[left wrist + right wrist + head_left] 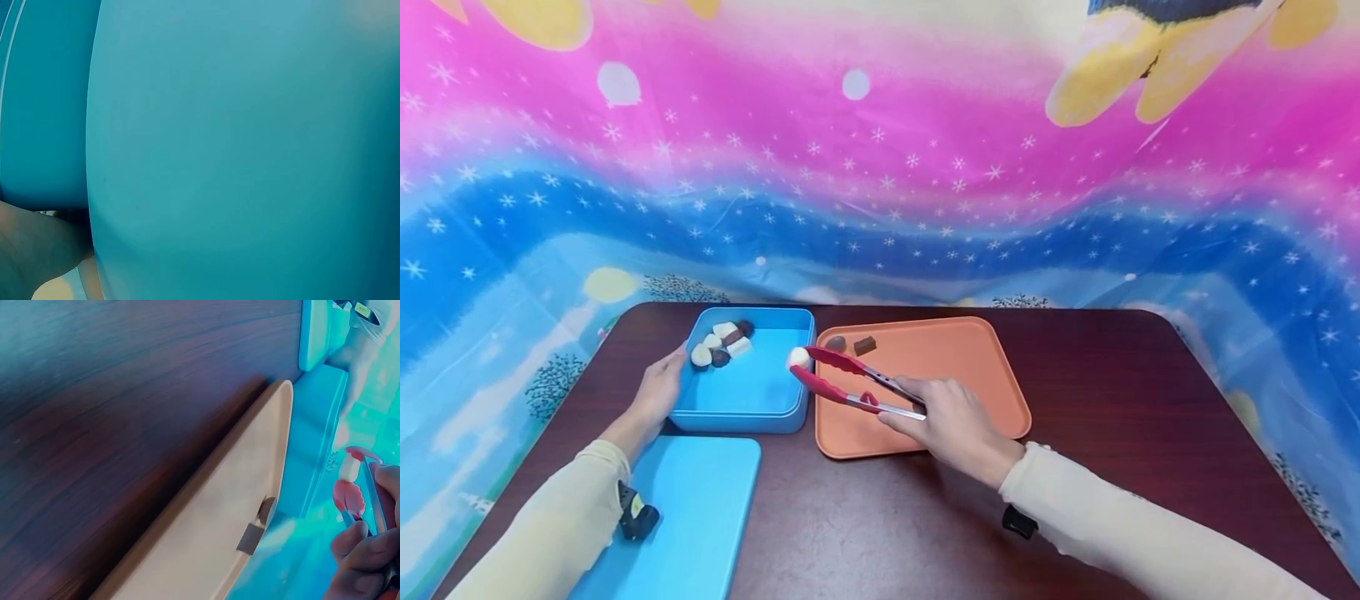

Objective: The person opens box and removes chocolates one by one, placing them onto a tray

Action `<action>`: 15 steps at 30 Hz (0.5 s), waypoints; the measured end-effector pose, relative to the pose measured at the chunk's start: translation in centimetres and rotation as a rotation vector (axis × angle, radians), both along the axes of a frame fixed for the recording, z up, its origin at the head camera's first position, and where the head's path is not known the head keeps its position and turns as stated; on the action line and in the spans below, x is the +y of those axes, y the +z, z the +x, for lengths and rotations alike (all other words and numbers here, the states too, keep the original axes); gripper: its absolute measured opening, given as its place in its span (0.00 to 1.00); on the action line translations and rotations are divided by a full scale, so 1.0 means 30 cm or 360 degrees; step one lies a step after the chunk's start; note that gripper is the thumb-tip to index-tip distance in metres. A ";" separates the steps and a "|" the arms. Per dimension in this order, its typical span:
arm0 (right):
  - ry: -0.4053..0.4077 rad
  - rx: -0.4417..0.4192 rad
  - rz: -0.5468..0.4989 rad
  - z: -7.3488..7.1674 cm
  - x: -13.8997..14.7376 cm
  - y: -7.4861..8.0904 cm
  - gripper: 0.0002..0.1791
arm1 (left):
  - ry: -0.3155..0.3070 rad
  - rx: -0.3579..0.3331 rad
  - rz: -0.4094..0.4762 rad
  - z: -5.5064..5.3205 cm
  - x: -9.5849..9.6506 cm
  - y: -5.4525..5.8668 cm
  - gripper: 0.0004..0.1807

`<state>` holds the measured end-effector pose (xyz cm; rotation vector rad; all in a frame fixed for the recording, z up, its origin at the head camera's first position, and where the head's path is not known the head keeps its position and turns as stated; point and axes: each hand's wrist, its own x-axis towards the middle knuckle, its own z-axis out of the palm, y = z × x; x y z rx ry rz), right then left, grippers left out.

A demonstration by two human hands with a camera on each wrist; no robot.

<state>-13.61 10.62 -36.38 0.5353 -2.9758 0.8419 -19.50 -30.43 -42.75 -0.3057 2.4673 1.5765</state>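
Observation:
My right hand grips metal tongs with red scalloped tips. Pinched between the tips is a white rounded piece, like a chocolate, held over the right rim of a blue box; the right wrist view also shows this white piece. Several white and dark brown chocolate-like pieces lie in the box's far left part. My left hand rests against the box's outer left side, fingers along the wall. On an orange tray lie a brown rounded piece and a brown block.
A flat blue lid lies on the dark wooden table, in front of the box and under my left forearm. The tray stands close along the box's right side. A colourful printed cloth hangs behind and beside the table.

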 end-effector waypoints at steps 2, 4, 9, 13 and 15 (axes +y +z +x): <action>-0.0019 -0.0007 0.0015 0.002 0.017 -0.001 0.32 | 0.0000 -0.0001 0.0000 0.000 0.001 0.000 0.34; -0.0041 -0.0021 0.0030 0.004 0.033 -0.002 0.33 | 0.0005 -0.0005 0.0003 0.001 0.001 0.001 0.34; -0.0062 -0.0029 0.0045 0.003 0.075 -0.014 0.34 | 0.0016 -0.0004 -0.0003 0.003 0.001 0.004 0.35; -0.0068 -0.0036 0.0042 0.002 0.112 -0.025 0.34 | 0.0021 -0.0001 -0.0006 0.005 0.002 0.008 0.35; -0.0076 -0.0028 0.0044 0.002 0.129 -0.034 0.33 | 0.0024 -0.0005 -0.0003 0.005 0.003 0.009 0.35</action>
